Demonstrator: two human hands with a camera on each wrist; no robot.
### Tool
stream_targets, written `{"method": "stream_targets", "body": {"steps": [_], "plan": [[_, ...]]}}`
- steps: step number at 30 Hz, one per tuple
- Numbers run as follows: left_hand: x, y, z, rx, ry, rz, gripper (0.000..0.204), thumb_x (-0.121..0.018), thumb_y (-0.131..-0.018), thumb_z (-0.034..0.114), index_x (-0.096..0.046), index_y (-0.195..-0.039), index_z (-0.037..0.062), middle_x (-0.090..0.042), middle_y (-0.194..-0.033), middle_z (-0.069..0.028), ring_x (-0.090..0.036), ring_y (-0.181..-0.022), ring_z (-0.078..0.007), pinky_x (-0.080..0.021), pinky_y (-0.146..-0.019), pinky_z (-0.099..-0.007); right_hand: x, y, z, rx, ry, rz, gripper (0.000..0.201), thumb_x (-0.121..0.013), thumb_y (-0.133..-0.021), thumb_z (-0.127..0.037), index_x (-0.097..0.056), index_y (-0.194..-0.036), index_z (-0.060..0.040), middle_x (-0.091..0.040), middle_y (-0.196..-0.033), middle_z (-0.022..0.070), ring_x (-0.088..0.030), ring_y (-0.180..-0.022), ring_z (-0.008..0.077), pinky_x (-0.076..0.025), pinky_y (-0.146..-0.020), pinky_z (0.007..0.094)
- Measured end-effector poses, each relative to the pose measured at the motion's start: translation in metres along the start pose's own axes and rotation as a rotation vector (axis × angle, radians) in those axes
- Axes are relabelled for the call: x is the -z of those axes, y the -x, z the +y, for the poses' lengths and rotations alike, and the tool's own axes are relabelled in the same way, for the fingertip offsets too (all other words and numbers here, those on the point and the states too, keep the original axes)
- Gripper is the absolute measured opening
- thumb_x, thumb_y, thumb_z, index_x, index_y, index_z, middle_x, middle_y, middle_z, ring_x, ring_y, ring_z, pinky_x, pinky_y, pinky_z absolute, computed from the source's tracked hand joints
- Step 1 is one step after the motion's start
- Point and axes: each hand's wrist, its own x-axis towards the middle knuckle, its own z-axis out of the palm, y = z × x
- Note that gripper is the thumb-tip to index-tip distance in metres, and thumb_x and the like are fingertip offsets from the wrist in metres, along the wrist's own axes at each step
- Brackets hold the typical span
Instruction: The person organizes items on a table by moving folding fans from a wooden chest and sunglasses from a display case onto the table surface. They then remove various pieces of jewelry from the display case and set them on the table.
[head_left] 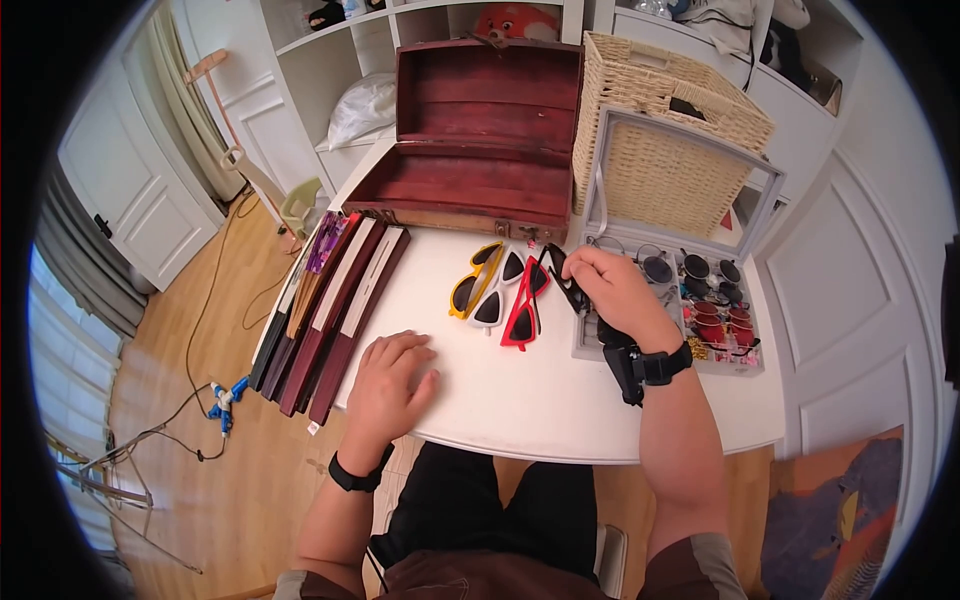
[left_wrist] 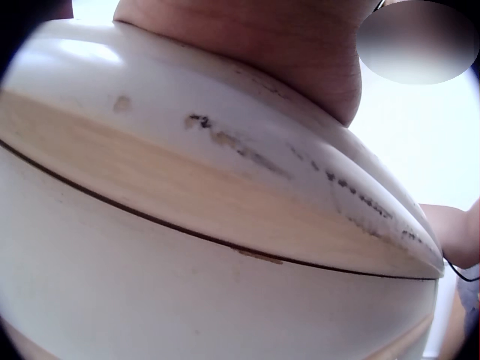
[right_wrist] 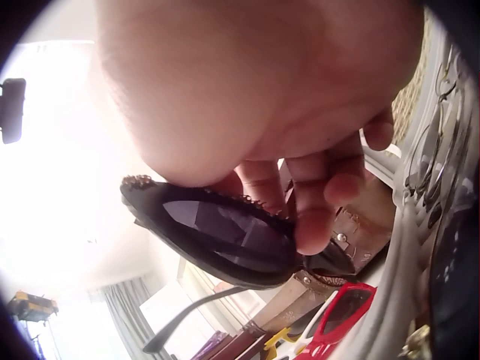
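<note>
My right hand [head_left: 620, 295] pinches a pair of black cat-eye sunglasses [right_wrist: 225, 236] by the frame, beside the left edge of a grey glasses case [head_left: 590, 345]. Bumpy gold-toned trim runs along the top of its frame, and one temple sticks out in the right wrist view. Just left of that hand, red sunglasses [head_left: 521, 325], white sunglasses [head_left: 488, 308] and yellow sunglasses [head_left: 463, 294] lie side by side on the white table [head_left: 500, 400]. My left hand [head_left: 390, 390] rests on the tabletop near its front edge, fingers spread loosely, holding nothing.
Several round-lensed glasses [head_left: 708, 320] sit inside the case, whose clear lid [head_left: 690, 125] stands up. Behind are an open dark red chest [head_left: 480, 185] and a wicker basket [head_left: 620, 110]. Dark red slim boxes [head_left: 345, 330] line the table's left side.
</note>
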Motion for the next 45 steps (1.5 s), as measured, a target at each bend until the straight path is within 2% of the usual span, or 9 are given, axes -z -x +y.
{"method": "stream_targets", "body": {"steps": [4,5,7,16,20,24,34,40,45], "plan": [[0.001,-0.001,-0.001,0.015,0.009,0.002,0.026,-0.070,-0.089,0.019,-0.070,-0.110,0.0029,-0.069,-0.123,-0.0131,-0.062,-0.121,-0.0335,-0.045,-0.109,-0.0463,0.003,-0.002,0.002,-0.032,-0.282,-0.084,0.020,-0.055,-0.104,-0.018,-0.068,-0.101,-0.0031,-0.059,-0.074,-0.0027,-0.049,-0.070,0.0056,-0.041,-0.065,0.0231],[0.001,0.000,-0.001,0.015,0.004,0.009,0.026,-0.070,-0.089,0.019,-0.070,-0.110,0.0029,-0.069,-0.123,-0.0131,-0.062,-0.121,-0.0335,-0.045,-0.109,-0.0463,0.003,-0.003,0.002,-0.024,-0.281,-0.085,0.020,-0.055,-0.104,-0.018,-0.068,-0.101,-0.0031,-0.059,-0.074,-0.0027,-0.049,-0.070,0.0056,-0.041,-0.065,0.0231],[0.001,0.002,-0.001,0.036,0.069,0.034,0.027,-0.070,-0.090,0.018,-0.069,-0.112,0.0033,-0.068,-0.123,-0.0139,-0.062,-0.119,-0.0342,-0.047,-0.106,-0.0459,0.001,-0.002,0.002,-0.033,-0.399,-0.161,0.020,-0.053,-0.104,-0.016,-0.068,-0.103,-0.0023,-0.066,-0.099,-0.0025,-0.057,-0.086,0.0072,-0.047,-0.080,0.0245],[0.001,0.016,0.007,-0.003,0.429,0.302,0.042,-0.066,-0.087,-0.001,-0.062,-0.129,0.0023,-0.057,-0.139,-0.0200,-0.058,-0.127,-0.0370,-0.045,-0.110,-0.0431,-0.015,0.005,-0.012,-0.067,-0.676,-0.647,0.021,-0.056,-0.097,-0.004,-0.067,-0.115,-0.0020,-0.067,-0.111,0.0003,-0.059,-0.103,0.0077,-0.047,-0.092,0.0244],[-0.005,0.000,0.033,-0.050,0.526,0.213,0.055,-0.060,-0.089,0.000,-0.054,-0.144,0.0019,-0.052,-0.149,-0.0203,-0.051,-0.139,-0.0357,-0.042,-0.114,-0.0442,-0.020,0.010,-0.027,-0.128,-0.619,-0.794,0.023,-0.056,-0.097,-0.005,-0.066,-0.118,-0.0014,-0.066,-0.115,0.0005,-0.059,-0.107,0.0076,-0.047,-0.096,0.0246],[-0.008,-0.005,0.032,-0.105,0.465,0.114,0.048,-0.060,-0.091,-0.002,-0.062,-0.139,0.0006,-0.061,-0.139,-0.0187,-0.060,-0.127,-0.0338,-0.047,-0.108,-0.0406,-0.025,0.009,-0.025,-0.128,-0.562,-0.847,0.023,-0.055,-0.100,-0.007,-0.067,-0.118,-0.0020,-0.066,-0.113,-0.0010,-0.059,-0.105,0.0065,-0.048,-0.095,0.0241],[-0.015,0.000,0.026,0.008,0.507,0.051,0.028,-0.068,-0.093,-0.003,-0.073,-0.120,0.0028,-0.060,-0.117,-0.0113,-0.065,-0.104,-0.0245,-0.056,-0.086,-0.0325,-0.029,0.009,-0.027,-0.126,-0.543,-0.945,0.024,-0.056,-0.098,-0.008,-0.070,-0.117,-0.0016,-0.069,-0.109,-0.0007,-0.061,-0.102,0.0068,-0.049,-0.095,0.0248],[-0.013,-0.001,0.028,0.074,0.561,0.085,0.020,-0.065,-0.094,-0.002,-0.073,-0.113,0.0023,-0.060,-0.110,-0.0106,-0.063,-0.103,-0.0227,-0.052,-0.090,-0.0329,-0.027,0.006,-0.022,-0.039,-0.558,-0.932,0.030,-0.055,-0.105,-0.019,-0.070,-0.121,0.0015,-0.072,-0.120,0.0046,-0.063,-0.111,0.0133,-0.047,-0.103,0.0301],[-0.016,0.000,0.022,0.088,0.558,0.142,0.018,-0.063,-0.096,0.000,-0.071,-0.112,0.0008,-0.060,-0.108,-0.0106,-0.063,-0.100,-0.0227,-0.051,-0.088,-0.0318,-0.023,0.008,-0.019,-0.124,-0.574,-0.919,0.031,-0.056,-0.107,-0.022,-0.070,-0.124,-0.0007,-0.068,-0.128,0.0045,-0.059,-0.120,0.0146,-0.041,-0.110,0.0311]]}}
